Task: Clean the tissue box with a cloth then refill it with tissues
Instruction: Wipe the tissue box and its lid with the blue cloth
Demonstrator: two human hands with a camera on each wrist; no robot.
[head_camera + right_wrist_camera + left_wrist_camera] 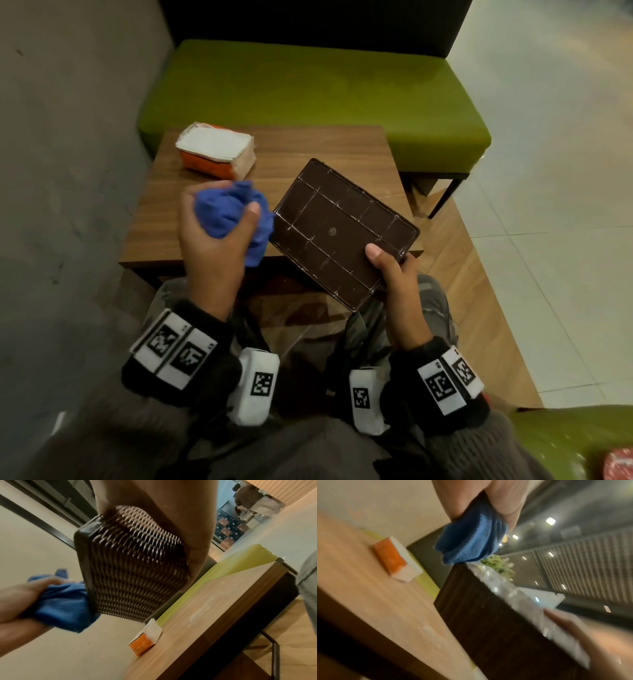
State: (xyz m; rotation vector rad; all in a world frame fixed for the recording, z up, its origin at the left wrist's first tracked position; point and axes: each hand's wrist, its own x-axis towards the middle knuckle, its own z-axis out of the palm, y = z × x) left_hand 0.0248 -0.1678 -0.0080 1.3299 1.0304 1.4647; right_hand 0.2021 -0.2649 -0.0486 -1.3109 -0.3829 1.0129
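Tissue box (342, 233) wiping is underway: right hand (399, 284) grips it upturned, left hand (212, 236) clutches the bunched cloth (229, 212). Next, I'd judge, rub its base.

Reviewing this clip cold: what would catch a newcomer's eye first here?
The bright blue cloth bunched in the left hand, held against the edge of the dark brown tissue box. The right hand holds that box tilted, ribbed underside up, over the wooden table. Behind, an orange-and-white tissue pack lies on the table's far left corner.
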